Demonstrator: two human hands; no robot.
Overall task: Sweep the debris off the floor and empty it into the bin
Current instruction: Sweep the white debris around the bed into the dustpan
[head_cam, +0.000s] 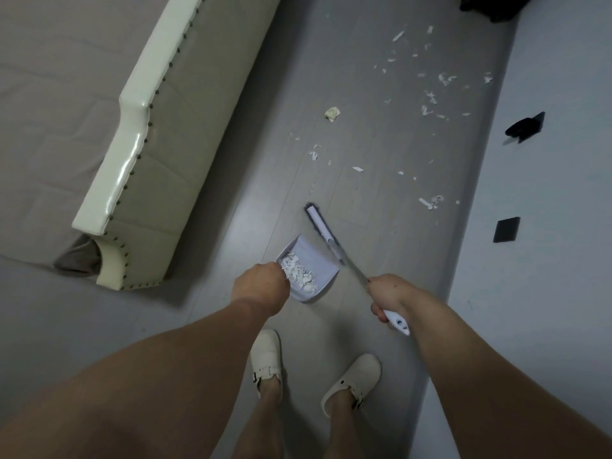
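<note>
The floor (381, 160) is smooth, matt grey board with a faint wood grain, strewn at the far right with thin white paper scraps (430, 101). The pale lilac dustpan (309, 260) and the brush (326, 235) look like smooth matt plastic. On the left, the bed frame (132, 140) has glossy cream leather-like trim set with dark metal studs beside dull beige cloth panels.

arms (185, 352): bare, sleeveless | feet: cream buckled clogs (267, 359)
</note>
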